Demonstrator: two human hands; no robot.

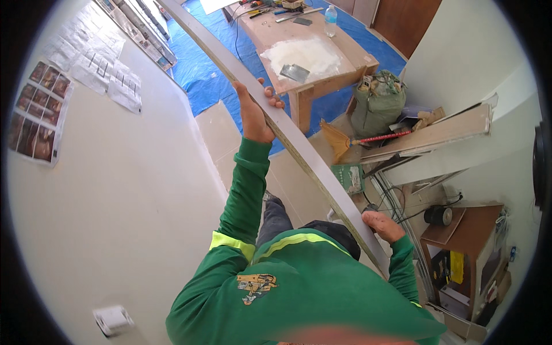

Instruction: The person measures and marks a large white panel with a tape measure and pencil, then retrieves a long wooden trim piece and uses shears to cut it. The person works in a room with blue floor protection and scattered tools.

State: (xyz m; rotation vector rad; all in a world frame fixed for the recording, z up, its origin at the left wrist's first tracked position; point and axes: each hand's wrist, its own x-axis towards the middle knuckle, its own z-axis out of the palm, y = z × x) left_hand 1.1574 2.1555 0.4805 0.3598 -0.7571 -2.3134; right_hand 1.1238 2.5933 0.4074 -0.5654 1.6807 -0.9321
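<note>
A long narrow board (305, 150), white on its face with a raw brownish edge, slants across the view from the upper left to the lower right beside my body. My left hand (256, 112) is wrapped round it from beneath, with the thumb on the near edge and the fingertips curling over the far one. Lower down, my right hand (384, 225) grips the opposite edge near the board's lower end. That lower end is partly hidden by my green sleeve and shirt. The board is held off the floor, tilted.
Ahead stands a wooden worktable (356, 54) with white powder (302, 56), a bottle (330, 22) and tools. Blue sheeting (198, 75) covers the floor there. To the right are a stuffed sack (376, 106), a broom (336, 140), leaning planks (443, 135) and a brown cabinet (468, 230). A wall (132, 190) runs along my left.
</note>
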